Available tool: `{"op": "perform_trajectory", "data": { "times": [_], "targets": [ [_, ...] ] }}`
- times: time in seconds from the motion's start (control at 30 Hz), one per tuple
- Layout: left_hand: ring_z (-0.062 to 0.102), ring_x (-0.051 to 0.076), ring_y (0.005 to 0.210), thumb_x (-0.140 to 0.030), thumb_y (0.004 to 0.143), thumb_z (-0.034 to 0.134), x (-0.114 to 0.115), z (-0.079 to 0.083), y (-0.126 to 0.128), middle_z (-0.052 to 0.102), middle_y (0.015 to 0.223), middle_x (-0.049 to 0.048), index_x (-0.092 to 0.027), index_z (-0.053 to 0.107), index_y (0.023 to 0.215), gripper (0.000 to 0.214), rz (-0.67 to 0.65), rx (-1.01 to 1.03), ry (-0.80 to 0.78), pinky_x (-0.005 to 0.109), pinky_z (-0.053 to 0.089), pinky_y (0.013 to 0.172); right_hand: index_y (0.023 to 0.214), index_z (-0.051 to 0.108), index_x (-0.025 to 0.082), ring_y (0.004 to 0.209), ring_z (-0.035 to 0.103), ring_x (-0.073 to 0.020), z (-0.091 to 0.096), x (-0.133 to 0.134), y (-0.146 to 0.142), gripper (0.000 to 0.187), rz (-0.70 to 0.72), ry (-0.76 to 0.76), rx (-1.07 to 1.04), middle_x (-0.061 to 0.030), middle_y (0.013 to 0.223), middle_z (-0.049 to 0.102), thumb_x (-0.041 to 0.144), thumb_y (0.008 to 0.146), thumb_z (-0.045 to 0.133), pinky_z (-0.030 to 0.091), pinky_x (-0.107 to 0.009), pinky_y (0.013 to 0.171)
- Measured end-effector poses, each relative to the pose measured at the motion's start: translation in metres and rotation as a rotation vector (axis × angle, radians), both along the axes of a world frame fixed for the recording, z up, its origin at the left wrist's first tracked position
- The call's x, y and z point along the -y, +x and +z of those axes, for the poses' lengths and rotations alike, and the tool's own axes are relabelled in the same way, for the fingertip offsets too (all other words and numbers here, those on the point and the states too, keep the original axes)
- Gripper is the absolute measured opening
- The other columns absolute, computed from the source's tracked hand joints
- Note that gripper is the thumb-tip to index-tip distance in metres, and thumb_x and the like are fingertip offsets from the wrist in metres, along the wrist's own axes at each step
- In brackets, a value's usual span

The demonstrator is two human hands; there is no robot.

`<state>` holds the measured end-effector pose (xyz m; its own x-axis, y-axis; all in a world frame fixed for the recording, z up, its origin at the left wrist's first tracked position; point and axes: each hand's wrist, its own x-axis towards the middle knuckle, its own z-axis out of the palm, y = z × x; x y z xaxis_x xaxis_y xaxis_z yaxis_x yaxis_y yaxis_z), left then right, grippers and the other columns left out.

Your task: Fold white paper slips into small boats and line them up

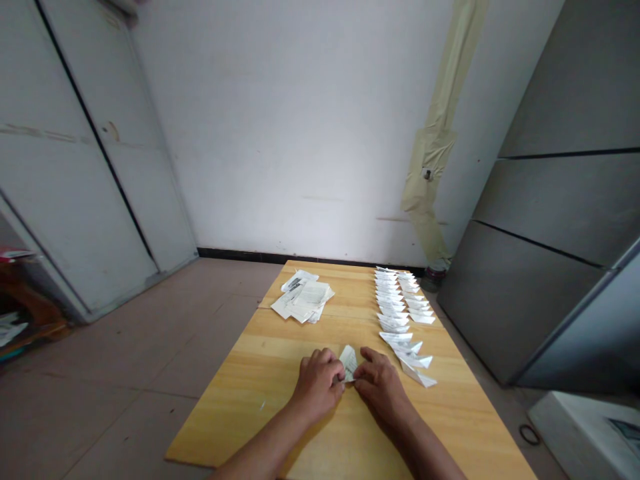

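Note:
My left hand (318, 383) and my right hand (381, 383) meet over the wooden table (280, 373), both pinching a small folded piece of printed paper (349, 361) between them. The paper stands up between my fingertips, with its pointed top showing. Both hands have their fingers curled closed on it. To the right of my right hand runs a row of several folded paper pieces (403, 320), laid in a line toward the far table edge.
A loose stack of flat printed paper sheets (303, 297) lies at the far left of the table. A grey cabinet (560, 220) stands to the right, white doors (75, 187) to the left, a white wall behind. A tiled floor surrounds the table.

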<state>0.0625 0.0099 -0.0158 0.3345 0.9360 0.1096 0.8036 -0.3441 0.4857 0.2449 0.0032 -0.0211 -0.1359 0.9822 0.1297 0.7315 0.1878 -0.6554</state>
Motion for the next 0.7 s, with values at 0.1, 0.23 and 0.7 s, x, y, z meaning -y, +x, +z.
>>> {"op": "perform_trajectory", "data": {
  "times": [0.1, 0.23, 0.7],
  "targets": [
    [0.054, 0.018, 0.101, -0.022, 0.079, 0.060, -0.001, 0.000, 0.001, 0.063, 0.098, -0.0009, -0.025, 0.066, 0.079, 0.007, 0.021, 0.014, -0.018, 0.032, 0.033, 0.083, 0.074, 0.076, 0.019, 0.123, 0.052, -0.0292, 0.001, 0.001, 0.000, 0.018, -0.007, -0.010, -0.012, -0.0137, 0.134, 0.058, 0.012, 0.070, 0.059, 0.038, -0.040, 0.102],
    [0.055, 0.017, 0.100, -0.022, 0.083, 0.055, -0.001, 0.001, 0.002, 0.064, 0.097, -0.0008, -0.023, 0.066, 0.076, 0.013, 0.036, 0.006, -0.034, 0.032, 0.034, 0.083, 0.070, 0.073, 0.018, 0.123, 0.052, -0.0290, 0.003, 0.002, -0.001, 0.017, -0.027, 0.007, -0.018, -0.0141, 0.135, 0.057, 0.016, 0.075, 0.058, 0.038, -0.041, 0.103],
    [0.053, 0.025, 0.103, -0.021, 0.095, 0.040, 0.006, 0.008, 0.015, 0.062, 0.105, 0.0085, -0.017, 0.064, 0.096, 0.024, 0.019, -0.259, 0.074, 0.039, 0.038, 0.085, 0.091, 0.068, 0.018, 0.110, 0.057, -0.0275, -0.014, 0.003, -0.014, 0.021, -0.064, 0.225, 0.387, -0.0108, 0.123, 0.065, 0.013, 0.092, 0.047, 0.043, -0.041, 0.092]
  ]
}}
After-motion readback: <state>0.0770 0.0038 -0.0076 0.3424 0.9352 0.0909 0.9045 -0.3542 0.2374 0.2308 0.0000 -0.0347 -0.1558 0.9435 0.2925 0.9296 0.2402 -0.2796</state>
